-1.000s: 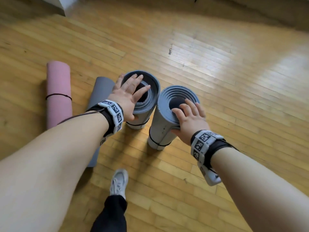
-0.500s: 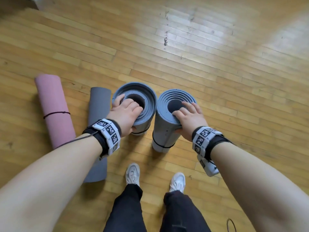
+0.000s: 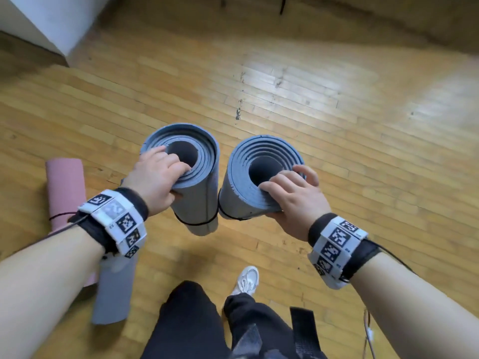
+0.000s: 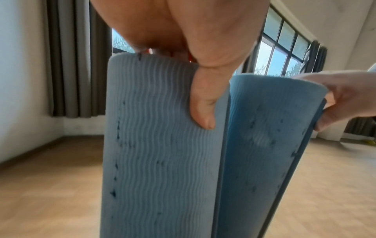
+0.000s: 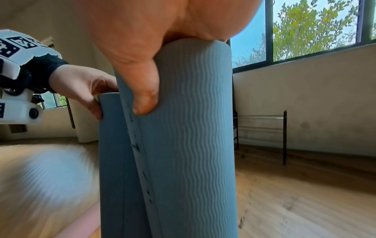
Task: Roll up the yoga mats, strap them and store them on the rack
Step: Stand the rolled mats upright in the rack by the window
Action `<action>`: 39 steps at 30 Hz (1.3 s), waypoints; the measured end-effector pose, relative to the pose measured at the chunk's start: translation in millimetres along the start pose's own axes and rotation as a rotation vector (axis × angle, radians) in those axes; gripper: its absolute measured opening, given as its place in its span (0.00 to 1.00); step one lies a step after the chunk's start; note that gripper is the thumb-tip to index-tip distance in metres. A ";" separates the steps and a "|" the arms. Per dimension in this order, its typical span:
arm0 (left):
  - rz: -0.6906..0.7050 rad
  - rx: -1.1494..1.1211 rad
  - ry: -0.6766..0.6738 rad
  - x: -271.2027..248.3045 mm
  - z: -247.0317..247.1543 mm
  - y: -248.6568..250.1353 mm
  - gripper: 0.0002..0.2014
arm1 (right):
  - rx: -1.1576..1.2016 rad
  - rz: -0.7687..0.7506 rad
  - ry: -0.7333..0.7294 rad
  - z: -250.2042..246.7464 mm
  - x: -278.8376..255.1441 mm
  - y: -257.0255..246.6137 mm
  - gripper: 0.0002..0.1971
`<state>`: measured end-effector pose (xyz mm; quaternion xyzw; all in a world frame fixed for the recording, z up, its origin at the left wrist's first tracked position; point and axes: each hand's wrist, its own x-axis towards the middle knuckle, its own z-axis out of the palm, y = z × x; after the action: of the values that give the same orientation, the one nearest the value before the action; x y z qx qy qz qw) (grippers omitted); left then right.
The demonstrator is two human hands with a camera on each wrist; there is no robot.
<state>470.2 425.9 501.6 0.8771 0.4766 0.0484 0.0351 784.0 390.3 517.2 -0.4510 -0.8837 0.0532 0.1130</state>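
Two rolled blue-grey yoga mats hang upright side by side above the floor, each with a black strap round it. My left hand (image 3: 158, 174) grips the top rim of the left mat (image 3: 199, 200), fingers in the hollow core, thumb (image 4: 203, 111) on the outside. My right hand (image 3: 293, 193) grips the top rim of the right mat (image 3: 241, 195) the same way, thumb (image 5: 146, 96) pressed on the ribbed outer face. A pink rolled mat (image 3: 66, 187) with a black strap and a grey rolled mat (image 3: 114, 294) lie on the floor at the left.
Wooden floor (image 3: 337, 125) all around. A black metal rack (image 5: 262, 133) stands against the wall under the window in the right wrist view. A white block or wall corner (image 3: 51, 19) is at the far left. My legs and a white shoe (image 3: 246, 279) are below the mats.
Both hands have closed on the rims and lifted the two blue-grey mats off the floor. The view has risen and tilted forward.
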 end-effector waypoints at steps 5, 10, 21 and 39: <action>0.035 0.002 0.067 85.7 -43.9 -15.8 0.32 | -0.065 -0.029 0.051 -44.7 56.8 62.9 0.28; 0.117 0.029 0.150 185.5 -74.6 -44.9 0.31 | -0.143 0.020 0.034 -79.8 122.1 134.4 0.29; 0.181 0.018 0.159 434.2 -140.2 -123.3 0.30 | -0.197 0.278 0.061 -152.7 275.5 283.4 0.28; -0.221 -0.102 0.088 765.3 -223.4 -303.9 0.27 | -0.259 0.178 -0.010 -244.2 634.1 524.8 0.26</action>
<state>604.9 1236.9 730.0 0.8134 0.5683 0.1069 0.0640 896.5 1209.8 747.2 -0.5382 -0.8402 -0.0493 0.0442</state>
